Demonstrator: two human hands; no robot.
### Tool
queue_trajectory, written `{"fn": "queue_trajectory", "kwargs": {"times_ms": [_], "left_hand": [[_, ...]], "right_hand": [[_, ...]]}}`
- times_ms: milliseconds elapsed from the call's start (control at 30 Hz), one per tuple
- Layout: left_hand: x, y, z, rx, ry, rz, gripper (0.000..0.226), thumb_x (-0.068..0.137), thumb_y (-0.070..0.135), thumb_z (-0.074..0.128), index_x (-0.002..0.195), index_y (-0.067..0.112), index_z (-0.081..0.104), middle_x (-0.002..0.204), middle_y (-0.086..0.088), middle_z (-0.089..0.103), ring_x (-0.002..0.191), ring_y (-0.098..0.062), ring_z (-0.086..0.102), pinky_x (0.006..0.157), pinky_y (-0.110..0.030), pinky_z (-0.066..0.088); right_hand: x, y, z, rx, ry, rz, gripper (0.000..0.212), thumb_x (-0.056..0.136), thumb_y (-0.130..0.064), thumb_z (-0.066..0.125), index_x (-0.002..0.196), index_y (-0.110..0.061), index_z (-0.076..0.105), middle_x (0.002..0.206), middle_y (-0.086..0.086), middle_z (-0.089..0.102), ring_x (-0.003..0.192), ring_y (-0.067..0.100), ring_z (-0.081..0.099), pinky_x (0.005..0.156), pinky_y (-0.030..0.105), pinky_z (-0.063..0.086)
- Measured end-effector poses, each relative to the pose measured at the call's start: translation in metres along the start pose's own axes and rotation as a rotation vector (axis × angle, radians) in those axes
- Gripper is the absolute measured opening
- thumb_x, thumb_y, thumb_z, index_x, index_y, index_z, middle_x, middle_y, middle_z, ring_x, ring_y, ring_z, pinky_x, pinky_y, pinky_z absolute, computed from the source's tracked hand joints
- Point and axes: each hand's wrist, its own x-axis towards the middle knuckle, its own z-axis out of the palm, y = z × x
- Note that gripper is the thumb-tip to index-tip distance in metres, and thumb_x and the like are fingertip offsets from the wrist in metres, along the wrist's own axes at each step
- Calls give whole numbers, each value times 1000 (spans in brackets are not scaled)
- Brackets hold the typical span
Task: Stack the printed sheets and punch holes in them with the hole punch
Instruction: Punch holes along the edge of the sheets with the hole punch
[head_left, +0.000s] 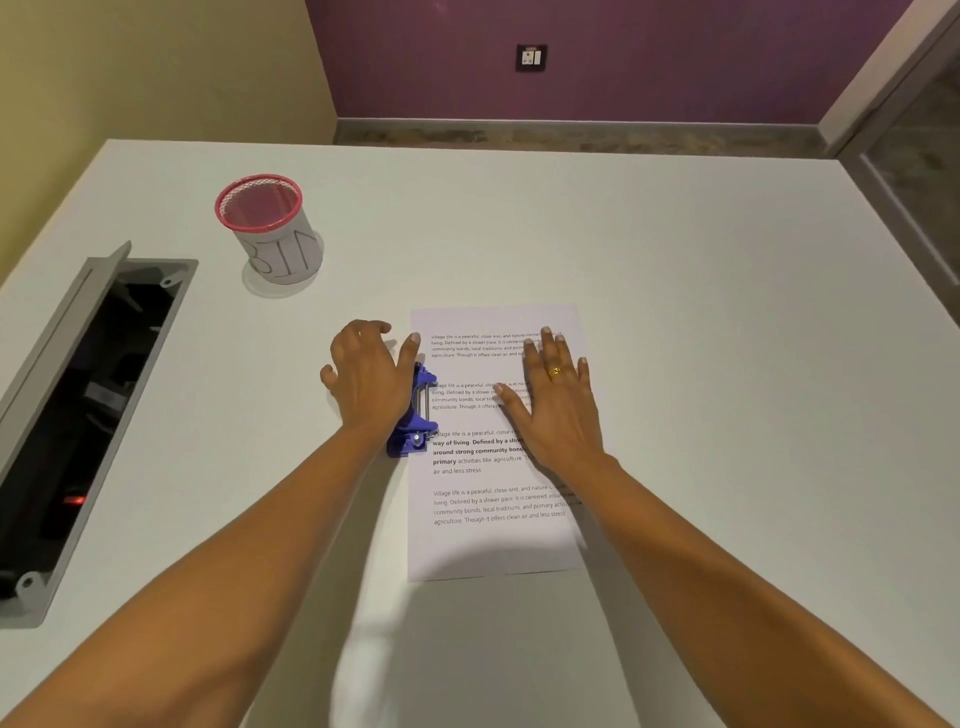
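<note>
Left hand (366, 379) rests palm-down on the blue hole punch (415, 415), fingers spread and loose rather than curled round it, so it presses, not grips. Beneath that palm the punch sits at the left edge of the printed sheets (493, 540), its long axis running along that edge, away from the person. Right hand (556, 405), flat and unclenched with a ring on one finger, lies just right of the punch and pins the stack to the white worktop (701, 312). Judging by this, the pressing stroke falls to the left hand, straight down. Beyond it stands a red-rimmed mesh pen cup (270, 228); further left, an open cable tray (78, 415).
</note>
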Motion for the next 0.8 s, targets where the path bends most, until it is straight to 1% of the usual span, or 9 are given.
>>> {"fn": "queue_trajectory", "kwargs": {"times_ms": [133,333,500,667,800], "left_hand": [[-2,-2,2,-10,-12,17,43,92,40,46,122,10,48,133,-9,44,129,-27,34,100,-47,29],[1,-2,2,-46,-24,12,43,93,40,44,123,10,48,135,-8,42,129,-26,34,100,-46,28],[7,1,3,-50,-26,11,41,93,40,42,122,11,48,134,-8,42,129,-26,34,101,-47,27],[8,3,10,-66,-37,-26,42,94,42,40,122,12,48,133,-6,44,131,-25,33,102,-48,26],[10,1,14,-52,-42,-21,43,93,44,40,122,13,48,132,-5,46,133,-24,30,105,-51,21]], "right_hand": [[3,-1,10,-13,-42,9,72,91,-58,27,148,-16,13,158,5,3,146,18,-2,117,37,-7],[2,4,18,-79,-42,33,76,89,-63,21,147,-14,13,158,5,9,146,17,1,116,36,-7],[1,3,19,-95,-35,38,75,89,-63,19,148,-16,13,158,4,9,146,17,2,117,38,-4],[1,2,19,-111,-35,40,74,90,-62,19,148,-17,12,158,4,9,146,17,2,118,39,-3],[1,2,19,-120,-37,43,74,90,-62,19,148,-18,12,158,4,9,146,18,3,118,40,-2]]}}
